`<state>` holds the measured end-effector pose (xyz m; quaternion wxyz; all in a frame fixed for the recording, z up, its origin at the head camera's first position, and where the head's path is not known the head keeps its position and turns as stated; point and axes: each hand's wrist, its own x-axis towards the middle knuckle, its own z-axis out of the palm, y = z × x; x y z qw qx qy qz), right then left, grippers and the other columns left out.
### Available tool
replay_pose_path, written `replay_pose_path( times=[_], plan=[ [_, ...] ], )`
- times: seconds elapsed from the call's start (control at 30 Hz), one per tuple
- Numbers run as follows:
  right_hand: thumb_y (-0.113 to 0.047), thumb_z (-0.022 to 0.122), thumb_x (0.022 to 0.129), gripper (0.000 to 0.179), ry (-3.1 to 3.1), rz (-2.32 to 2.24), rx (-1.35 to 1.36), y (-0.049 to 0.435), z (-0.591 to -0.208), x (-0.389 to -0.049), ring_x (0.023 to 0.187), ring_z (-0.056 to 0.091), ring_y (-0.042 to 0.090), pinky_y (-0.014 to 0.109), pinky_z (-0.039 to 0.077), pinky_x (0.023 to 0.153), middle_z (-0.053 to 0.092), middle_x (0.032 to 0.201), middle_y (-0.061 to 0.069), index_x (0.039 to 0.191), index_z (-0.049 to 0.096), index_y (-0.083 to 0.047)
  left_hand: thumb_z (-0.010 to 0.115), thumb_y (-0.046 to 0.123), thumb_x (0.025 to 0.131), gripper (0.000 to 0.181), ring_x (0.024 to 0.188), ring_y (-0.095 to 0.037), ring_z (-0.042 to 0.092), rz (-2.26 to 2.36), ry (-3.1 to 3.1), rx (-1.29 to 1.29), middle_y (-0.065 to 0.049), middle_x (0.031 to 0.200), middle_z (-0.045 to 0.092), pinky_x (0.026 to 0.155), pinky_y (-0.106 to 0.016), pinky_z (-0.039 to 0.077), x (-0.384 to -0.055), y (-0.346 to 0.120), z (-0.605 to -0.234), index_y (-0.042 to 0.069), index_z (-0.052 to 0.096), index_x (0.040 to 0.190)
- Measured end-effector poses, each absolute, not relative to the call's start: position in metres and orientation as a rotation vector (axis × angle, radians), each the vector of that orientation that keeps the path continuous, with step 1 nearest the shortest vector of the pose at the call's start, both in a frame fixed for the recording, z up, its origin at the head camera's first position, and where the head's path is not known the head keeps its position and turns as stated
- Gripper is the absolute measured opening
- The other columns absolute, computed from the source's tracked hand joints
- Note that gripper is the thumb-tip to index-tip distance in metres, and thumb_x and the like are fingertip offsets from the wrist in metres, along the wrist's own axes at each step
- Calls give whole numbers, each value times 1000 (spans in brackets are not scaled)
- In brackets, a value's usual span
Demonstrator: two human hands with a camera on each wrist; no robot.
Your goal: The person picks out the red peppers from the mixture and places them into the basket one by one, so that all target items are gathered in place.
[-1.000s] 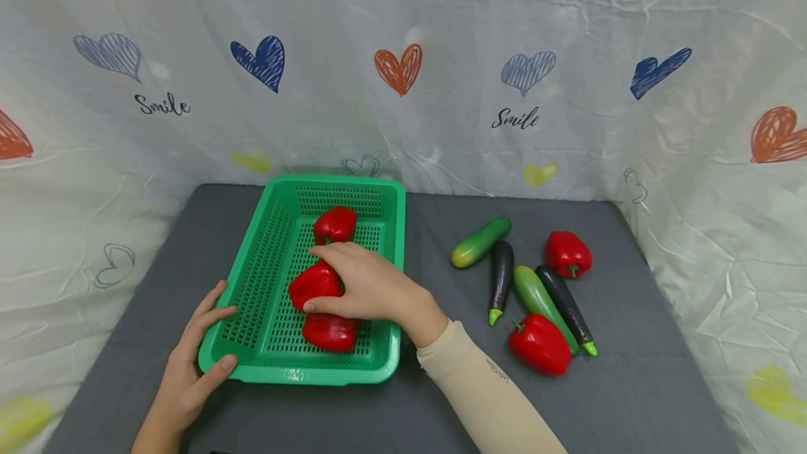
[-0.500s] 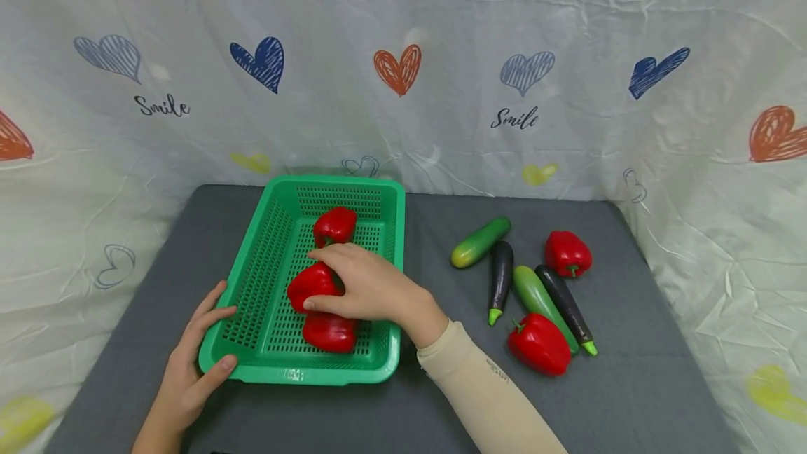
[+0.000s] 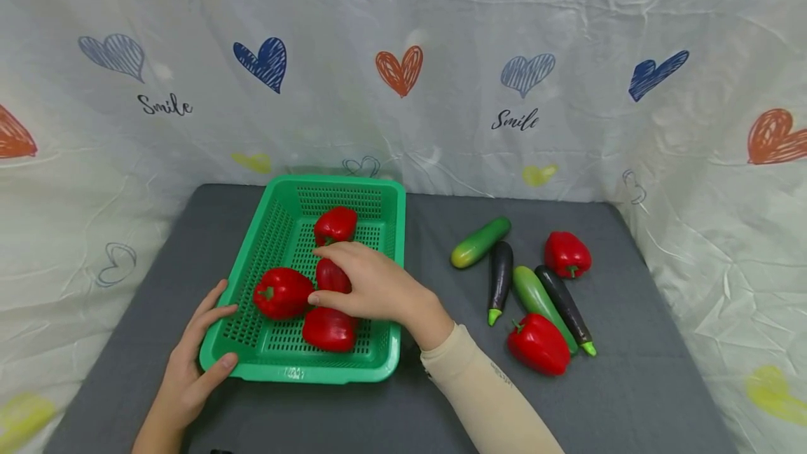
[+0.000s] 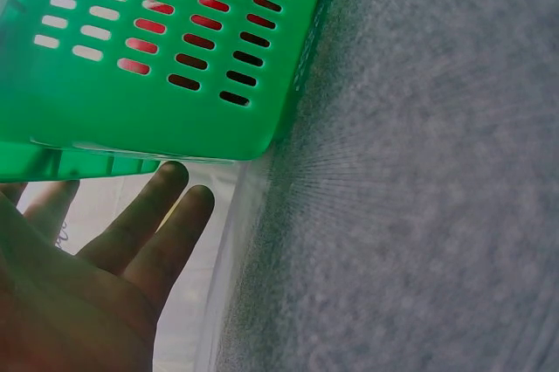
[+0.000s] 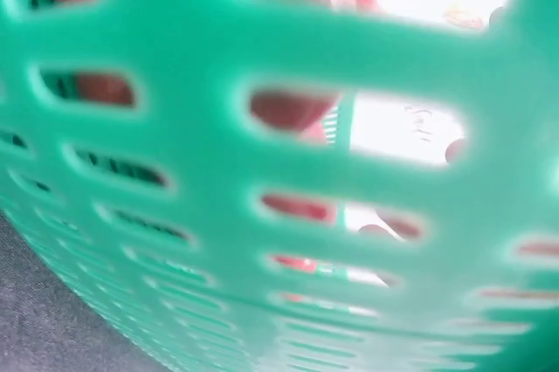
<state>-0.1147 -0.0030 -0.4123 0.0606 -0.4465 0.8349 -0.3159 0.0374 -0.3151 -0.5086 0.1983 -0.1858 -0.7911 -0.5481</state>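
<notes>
Your left hand (image 3: pixel 183 380) sits at the near left corner of the green basket (image 3: pixel 301 375), its fingers spread and fairly straight against the rim, so that grip is apart. Inside, a red pepper (image 3: pixel 283 293) lies with its stem toward the left wall; then come a near pepper (image 3: pixel 330 330), a half-hidden pepper (image 3: pixel 330 276) and a far pepper (image 3: pixel 336 225). Your right hand (image 3: pixel 368 279) arches over the half-hidden one, thumb and fingers parted around it (whether that grip clamps it, I cannot tell). On the tabletop (image 3: pixel 435 240) to the basket's right, you have a yellow-tipped cucumber (image 3: pixel 481 242), a dark eggplant (image 3: pixel 501 272), a paler cucumber (image 3: pixel 536 294) with a front pepper (image 3: pixel 540 345) before it, a second eggplant (image 3: pixel 566 307) alongside, and behind, a back pepper (image 3: pixel 567 253).
</notes>
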Motion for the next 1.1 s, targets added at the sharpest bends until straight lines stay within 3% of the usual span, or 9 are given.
replay_pose_path(
  times=[0.2, 0.47, 1.1],
  plan=[
    [-58, 69, 102, 73, 2531, -991, -1349, 4, -410, -110, 136, 56, 16, 31, 52, 108, 63, 151, 1, 156, 58, -10, 65, -15, 85, 63, 160, -28, 31, -1540, -2198, -529, -32, 172, 29, 116, -20, 34, 37, -314, -509, -16, 52, 147],
    [-57, 70, 102, 73, 2580, -1056, -1303, 21, -410, -105, 145, 52, 16, 36, 47, 117, 59, 156, -1, 158, 58, -12, 65, -15, 85, 63, 161, -29, 29, -1540, -2196, -535, -31, 173, 29, 117, -20, 33, 38, -314, -508, -17, 52, 147],
    [-44, 79, 99, 66, 2754, -1143, -1430, 52, -417, -89, 140, 58, 21, 41, 45, 119, 64, 151, 4, 151, 62, -7, 66, -15, 86, 62, 161, -30, 29, -1532, -2189, -545, -32, 172, 28, 117, -20, 33, 36, -317, -510, -18, 51, 146]
  ],
)
